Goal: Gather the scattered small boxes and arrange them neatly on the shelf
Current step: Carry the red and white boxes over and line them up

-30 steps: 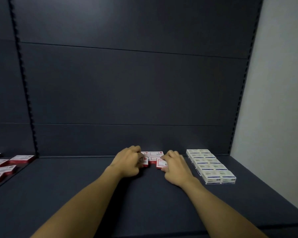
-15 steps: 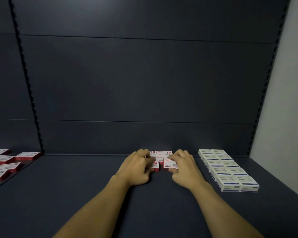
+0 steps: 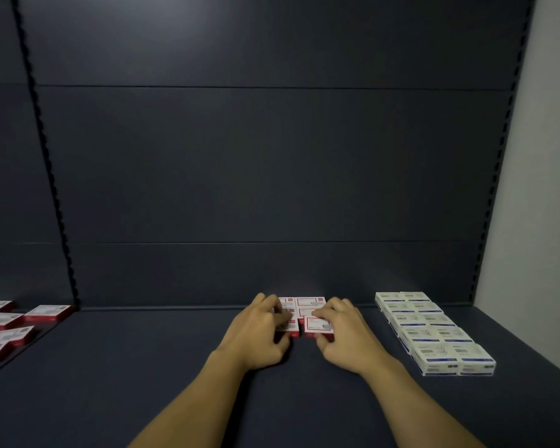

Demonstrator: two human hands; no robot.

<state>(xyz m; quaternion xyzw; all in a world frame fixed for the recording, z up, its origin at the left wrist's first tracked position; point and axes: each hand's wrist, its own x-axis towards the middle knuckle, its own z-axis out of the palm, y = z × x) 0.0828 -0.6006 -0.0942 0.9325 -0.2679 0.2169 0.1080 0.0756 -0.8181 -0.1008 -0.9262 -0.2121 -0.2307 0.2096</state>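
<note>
On the dark shelf (image 3: 143, 367), the left hand (image 3: 259, 331) and right hand (image 3: 343, 334) each pinch a front red-and-white box (image 3: 317, 326) of the cluster against the back panel (image 3: 272, 189); blue-and-white boxes (image 3: 434, 331) lie beside it.

A dark blue-grey back panel (image 3: 272, 163) fills most of the frame, crossed by two thin horizontal seams, one high and one low. A pale sheen of light falls on its upper part, left of centre. A black slotted upright (image 3: 42, 150) runs down the left side, leaning in the wide-angle view. A second slotted upright (image 3: 505, 150) edges the panel on the right. Just beyond it stands a plain off-white wall (image 3: 543, 189), brighter than everything else in view.
</note>
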